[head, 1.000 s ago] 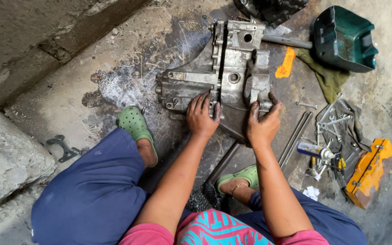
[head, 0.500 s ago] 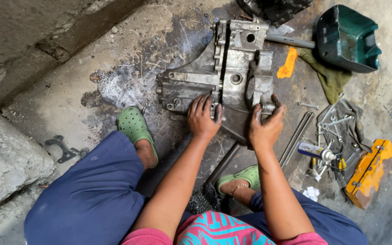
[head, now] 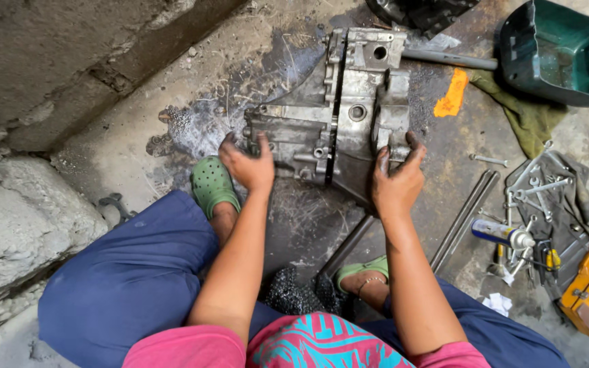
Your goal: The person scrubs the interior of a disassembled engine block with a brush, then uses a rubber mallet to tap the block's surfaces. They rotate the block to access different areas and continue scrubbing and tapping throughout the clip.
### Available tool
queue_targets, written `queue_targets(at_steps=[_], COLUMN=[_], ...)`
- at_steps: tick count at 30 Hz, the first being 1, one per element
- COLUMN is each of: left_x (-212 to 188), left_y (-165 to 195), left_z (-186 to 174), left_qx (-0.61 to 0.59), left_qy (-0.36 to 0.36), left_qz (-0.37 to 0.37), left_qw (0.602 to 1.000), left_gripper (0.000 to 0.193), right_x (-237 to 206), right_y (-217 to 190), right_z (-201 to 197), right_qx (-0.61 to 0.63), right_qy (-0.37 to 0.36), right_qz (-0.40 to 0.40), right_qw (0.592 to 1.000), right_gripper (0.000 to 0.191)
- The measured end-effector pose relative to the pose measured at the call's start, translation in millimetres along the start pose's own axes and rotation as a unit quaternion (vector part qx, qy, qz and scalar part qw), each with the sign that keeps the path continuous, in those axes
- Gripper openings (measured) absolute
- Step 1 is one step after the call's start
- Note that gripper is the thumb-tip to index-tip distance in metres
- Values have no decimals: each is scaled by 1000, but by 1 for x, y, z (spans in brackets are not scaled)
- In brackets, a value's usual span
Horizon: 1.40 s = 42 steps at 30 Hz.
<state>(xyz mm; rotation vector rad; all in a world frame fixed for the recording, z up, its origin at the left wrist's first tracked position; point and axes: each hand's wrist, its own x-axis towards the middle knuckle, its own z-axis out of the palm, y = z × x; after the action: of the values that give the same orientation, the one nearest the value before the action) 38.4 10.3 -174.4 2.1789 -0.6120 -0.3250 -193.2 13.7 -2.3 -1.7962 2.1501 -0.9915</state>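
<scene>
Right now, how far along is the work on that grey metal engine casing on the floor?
Done: the grey metal engine casing lies stripped on the oily floor, tools spread on the cloth. In hand: left hand and right hand grip its two sides. Left: its two halves remain joined.

A grimy metal gearbox casing (head: 339, 116) lay on the oily floor (head: 138, 146). The left hand (head: 248, 163) gripped its nine-o'clock edge, the right hand (head: 397, 180) its five-o'clock corner. A green dustpan (head: 557, 54) sat at two o'clock.
</scene>
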Motion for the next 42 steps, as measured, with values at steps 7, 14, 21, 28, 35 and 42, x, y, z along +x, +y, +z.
queue_targets(at_steps=[7,14,21,28,35,42], left_x=[-1,-16,-22,4,38,81], left_y=[-2,12,26,32,49,112], left_z=[14,25,34,45,56,82], left_qx=[-328,-357,-239,-200,-121,49], left_qy=[-364,-244,-202,-193,-248,-298], left_qz=[-467,-494,-506,-486,-384,-211], left_qw=[735,755,804,829,881,930], left_gripper=[91,100,122,142,144,150], right_x=[3,35,93,63,33,76], right_y=[-2,11,21,16,17,51], right_z=[-5,-2,1,5,-24,-41], right_qx=[6,-18,-59,-123,-173,-142], right_qy=[-27,-43,-59,-8,-52,-263], right_qz=[15,-26,-56,15,-56,-219], right_qw=[999,999,995,992,982,929], right_gripper=[51,45,40,52,68,34])
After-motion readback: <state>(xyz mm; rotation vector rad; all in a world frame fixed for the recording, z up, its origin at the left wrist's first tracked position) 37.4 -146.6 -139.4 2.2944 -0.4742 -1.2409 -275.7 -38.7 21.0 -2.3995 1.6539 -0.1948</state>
